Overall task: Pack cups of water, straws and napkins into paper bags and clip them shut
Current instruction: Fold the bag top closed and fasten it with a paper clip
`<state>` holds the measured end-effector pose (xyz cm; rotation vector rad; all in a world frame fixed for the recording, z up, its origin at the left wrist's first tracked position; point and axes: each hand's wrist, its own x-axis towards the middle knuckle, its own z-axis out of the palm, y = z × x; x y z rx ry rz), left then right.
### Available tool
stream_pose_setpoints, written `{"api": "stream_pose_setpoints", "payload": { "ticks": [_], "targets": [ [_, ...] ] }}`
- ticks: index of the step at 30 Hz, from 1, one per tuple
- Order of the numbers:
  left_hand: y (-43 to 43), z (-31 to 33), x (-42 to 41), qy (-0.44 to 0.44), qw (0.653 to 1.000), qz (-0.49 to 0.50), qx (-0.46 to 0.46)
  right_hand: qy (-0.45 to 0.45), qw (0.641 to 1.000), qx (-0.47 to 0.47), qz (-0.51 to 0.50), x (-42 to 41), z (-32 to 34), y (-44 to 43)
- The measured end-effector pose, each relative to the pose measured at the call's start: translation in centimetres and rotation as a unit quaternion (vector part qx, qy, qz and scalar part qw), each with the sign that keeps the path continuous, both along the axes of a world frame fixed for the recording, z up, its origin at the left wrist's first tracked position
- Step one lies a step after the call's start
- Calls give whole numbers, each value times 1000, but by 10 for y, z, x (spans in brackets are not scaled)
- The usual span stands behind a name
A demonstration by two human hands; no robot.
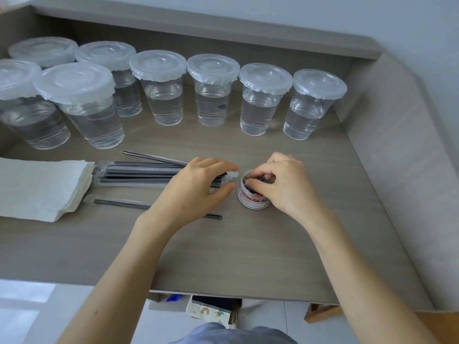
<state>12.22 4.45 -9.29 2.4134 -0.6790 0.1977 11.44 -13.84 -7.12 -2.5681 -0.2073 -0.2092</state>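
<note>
Clip jar (254,194) stands on the tabletop (248,249), right hand (285,184) curled over its open top, thumb against its side. Left hand (196,187) hovers loose-fingered beside it, over wrapped straws (139,171). Napkins (37,184) lie further left; lidded water cups (213,95) line the back.

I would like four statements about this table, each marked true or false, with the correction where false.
1. Every cup has a lid. True.
2. The straws stand inside a cup. False: they lie on the table.
3. Fingers of the right hand are at the open top of the clip jar. True.
4. The left hand holds a cup. False: it is over the straw ends, beside the jar.
</note>
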Motion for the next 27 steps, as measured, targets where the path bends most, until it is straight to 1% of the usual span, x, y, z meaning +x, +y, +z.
{"api": "stream_pose_setpoints", "payload": {
  "ticks": [5,8,13,16,22,27],
  "targets": [
    [1,-2,1,-4,1000,-1,-6,-31,999,22,-16,0,-5,0],
    [2,-2,1,-4,1000,-1,-4,-36,999,-4,-6,0,-5,1],
    [3,-3,1,-11,1000,-1,-5,22,998,-52,40,-4,7,-3],
    [2,-3,1,-4,1000,-5,-2,39,996,-72,34,-3,10,1],
    [3,-1,0,-9,1000,-6,2,-9,1000,-26,-1,-3,-2,4],
    [6,1,0,-16,1000,-1,5,-49,999,9,3,-7,-7,3]
  ]
}}
